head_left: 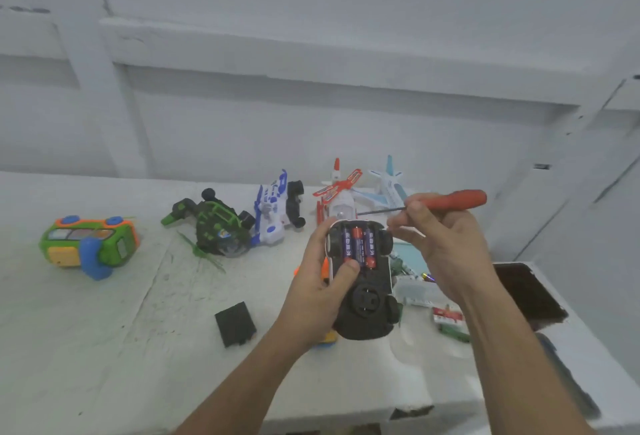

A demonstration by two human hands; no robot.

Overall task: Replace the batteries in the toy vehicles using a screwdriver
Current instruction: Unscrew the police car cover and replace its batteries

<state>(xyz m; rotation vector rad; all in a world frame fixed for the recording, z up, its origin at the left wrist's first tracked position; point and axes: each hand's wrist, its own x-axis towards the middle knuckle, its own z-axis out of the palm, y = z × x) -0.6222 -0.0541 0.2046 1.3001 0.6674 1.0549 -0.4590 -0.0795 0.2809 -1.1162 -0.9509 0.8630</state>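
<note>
White desk (104,330), frame centre: left hand (311,285) grasps upturned black plastic toy car (367,310), exposing purple-and-red cylindrical batteries (358,244). Right hand (445,244) grasps red-handled screwdriver (457,200), held aside.

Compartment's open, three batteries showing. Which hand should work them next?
Probably the right hand: its fingers sit just beside the open compartment of the toy car, though it pinches the screwdriver. The left hand grips the toy car, with only its thumb on the batteries.
</note>
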